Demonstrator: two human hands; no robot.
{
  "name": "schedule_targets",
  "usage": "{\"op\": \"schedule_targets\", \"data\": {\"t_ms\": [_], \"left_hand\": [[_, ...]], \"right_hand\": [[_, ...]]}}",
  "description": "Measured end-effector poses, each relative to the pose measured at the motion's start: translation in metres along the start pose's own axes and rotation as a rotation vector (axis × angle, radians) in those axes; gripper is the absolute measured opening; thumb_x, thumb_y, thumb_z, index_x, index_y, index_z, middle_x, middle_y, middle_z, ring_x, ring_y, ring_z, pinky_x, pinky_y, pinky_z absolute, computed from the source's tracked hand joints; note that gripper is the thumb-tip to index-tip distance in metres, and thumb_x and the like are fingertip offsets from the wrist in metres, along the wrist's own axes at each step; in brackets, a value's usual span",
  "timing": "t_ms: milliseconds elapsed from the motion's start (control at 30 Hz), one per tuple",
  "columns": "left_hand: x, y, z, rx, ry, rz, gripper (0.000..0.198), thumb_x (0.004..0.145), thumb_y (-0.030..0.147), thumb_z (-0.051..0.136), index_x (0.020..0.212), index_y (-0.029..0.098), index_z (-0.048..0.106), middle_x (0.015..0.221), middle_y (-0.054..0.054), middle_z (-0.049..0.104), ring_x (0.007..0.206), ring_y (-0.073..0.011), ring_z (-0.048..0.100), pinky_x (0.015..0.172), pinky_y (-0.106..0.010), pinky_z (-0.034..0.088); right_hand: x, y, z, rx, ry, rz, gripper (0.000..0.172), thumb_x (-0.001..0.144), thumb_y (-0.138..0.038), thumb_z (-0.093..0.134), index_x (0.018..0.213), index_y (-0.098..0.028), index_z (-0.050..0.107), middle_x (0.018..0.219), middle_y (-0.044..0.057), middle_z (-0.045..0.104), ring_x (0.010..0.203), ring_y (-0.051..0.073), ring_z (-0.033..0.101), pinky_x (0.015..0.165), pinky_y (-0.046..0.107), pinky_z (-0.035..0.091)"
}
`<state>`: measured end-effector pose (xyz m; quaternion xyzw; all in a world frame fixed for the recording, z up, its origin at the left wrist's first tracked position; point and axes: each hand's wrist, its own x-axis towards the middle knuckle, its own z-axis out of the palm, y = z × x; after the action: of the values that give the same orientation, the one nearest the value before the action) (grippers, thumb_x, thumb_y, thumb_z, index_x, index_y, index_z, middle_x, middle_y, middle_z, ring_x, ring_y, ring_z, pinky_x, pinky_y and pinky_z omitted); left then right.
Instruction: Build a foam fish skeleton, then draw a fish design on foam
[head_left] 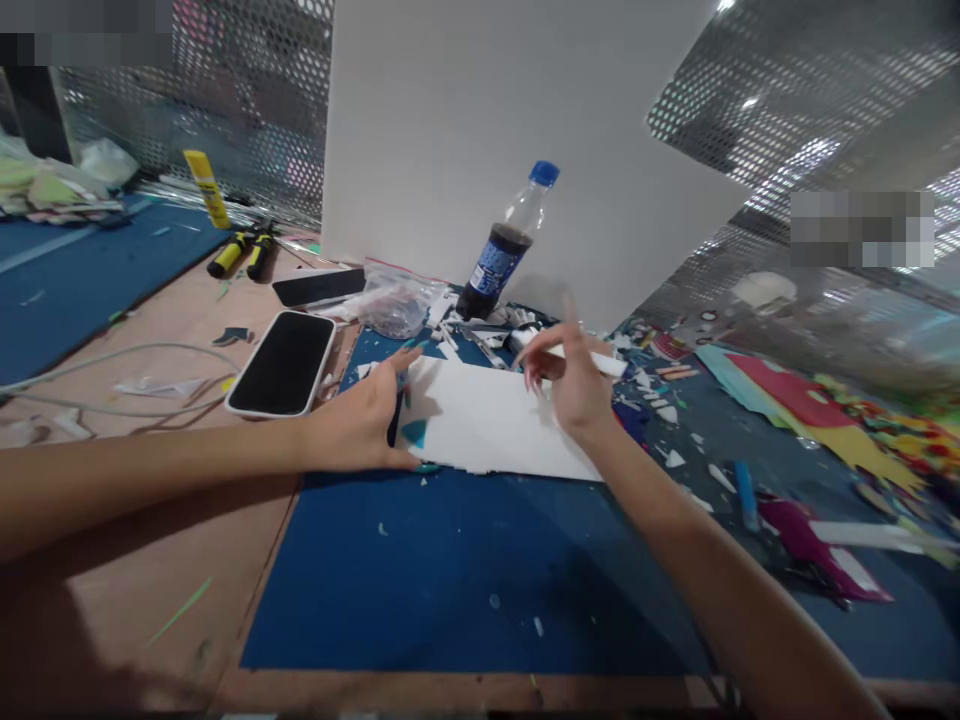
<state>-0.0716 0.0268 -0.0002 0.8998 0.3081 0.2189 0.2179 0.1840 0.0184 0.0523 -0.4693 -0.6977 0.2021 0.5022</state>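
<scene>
A white sheet of paper or thin board (487, 415) lies flat on the blue mat, with a teal patch showing near its left end. My left hand (360, 420) spans that end, thumb at the near edge and fingers at the far edge, holding it. Above the sheet's right part is my right hand (576, 385), fingers curled around a white pen-like stick (609, 364); its tip is hidden and one raised finger is blurred. Just behind the sheet stands a tilted bottle of dark drink (495, 265) with a blue cap, among white scraps (450, 340).
A phone (283, 365) lies left of my left hand, near a grey cable (150, 350). Yellow-black pliers (244, 252), a glue stick (208, 190) and a plastic bag (397, 300) are farther back. Coloured sheets (795, 395) and a blue stick (745, 495) lie right. A white board (480, 110) rises behind.
</scene>
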Motion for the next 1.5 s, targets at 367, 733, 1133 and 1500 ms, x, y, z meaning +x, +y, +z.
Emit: {"op": "schedule_targets", "data": {"t_ms": [367, 733, 1133, 1500], "left_hand": [[-0.006, -0.007, 0.010, 0.112, -0.120, -0.012, 0.095, 0.068, 0.059, 0.070, 0.130, 0.005, 0.022, 0.142, -0.035, 0.035, 0.135, -0.0422, 0.036, 0.100, -0.052, 0.045], [-0.016, -0.007, 0.013, 0.177, -0.031, 0.119, 0.076, 0.080, 0.059, 0.057, 0.129, 0.009, 0.029, 0.140, -0.029, 0.045, 0.131, -0.0365, 0.045, 0.096, -0.051, 0.050], [-0.020, -0.013, 0.013, 0.179, -0.003, 0.169, 0.081, 0.080, 0.064, 0.055, 0.135, 0.012, 0.026, 0.145, -0.023, 0.041, 0.137, -0.0329, 0.037, 0.100, -0.047, 0.049], [-0.018, -0.011, 0.013, 0.176, -0.013, 0.184, 0.076, 0.084, 0.058, 0.054, 0.135, 0.011, 0.024, 0.142, -0.027, 0.043, 0.132, -0.0386, 0.042, 0.095, -0.054, 0.052]], "right_hand": [[-0.043, 0.001, 0.052, 0.494, -0.217, 0.569, 0.043, 0.076, -0.043, 0.072, 0.061, -0.020, 0.039, 0.044, -0.005, 0.060, 0.027, 0.005, 0.044, 0.025, 0.012, 0.028], [-0.046, -0.004, 0.042, 0.350, -0.210, 0.589, 0.046, 0.073, -0.037, 0.076, 0.054, -0.020, 0.037, 0.035, -0.008, 0.049, 0.025, 0.005, 0.040, 0.027, 0.015, 0.027], [-0.052, -0.005, 0.042, 0.214, -0.231, 0.399, 0.041, 0.083, -0.022, 0.064, 0.052, -0.020, 0.038, 0.040, -0.006, 0.050, 0.032, 0.006, 0.044, 0.034, 0.018, 0.037], [-0.053, -0.003, 0.043, 0.241, -0.227, 0.449, 0.046, 0.083, -0.036, 0.065, 0.050, -0.021, 0.036, 0.038, -0.005, 0.049, 0.031, 0.006, 0.042, 0.035, 0.020, 0.038]]}}
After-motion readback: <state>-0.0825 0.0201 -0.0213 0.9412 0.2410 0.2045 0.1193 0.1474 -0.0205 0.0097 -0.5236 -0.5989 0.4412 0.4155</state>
